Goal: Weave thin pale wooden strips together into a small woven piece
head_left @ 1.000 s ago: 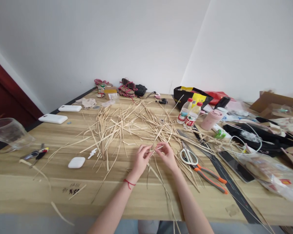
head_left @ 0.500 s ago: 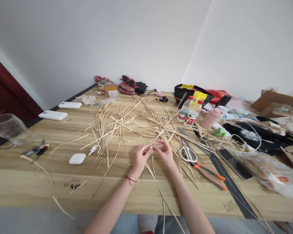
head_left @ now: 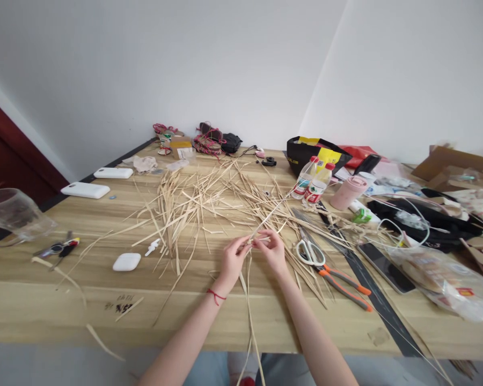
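Note:
Near the front middle of the table, my left hand (head_left: 234, 257) and my right hand (head_left: 270, 251) meet, thumbs and fingers pinched on pale straw strips (head_left: 250, 311). Long ends of these strips hang down past the table edge, and another end points up and away to the right. Where the strips cross between my fingertips is too small to make out. A red cord bracelet (head_left: 216, 296) circles my left wrist. Behind my hands lies a loose heap of dry straw strips (head_left: 185, 203), spread across the middle of the table.
White-handled scissors (head_left: 310, 252) and orange-handled pliers (head_left: 346, 289) lie right of my hands. Two bottles (head_left: 314, 185), a pink cup (head_left: 348, 193) and a phone (head_left: 386, 268) are further right. A white earphone case (head_left: 126, 261) rests to the left.
The hanging strip ends have swung left, and the end pointing away has dropped lower toward the right. Both hands stay in nearly the same place, still pinching the strips.

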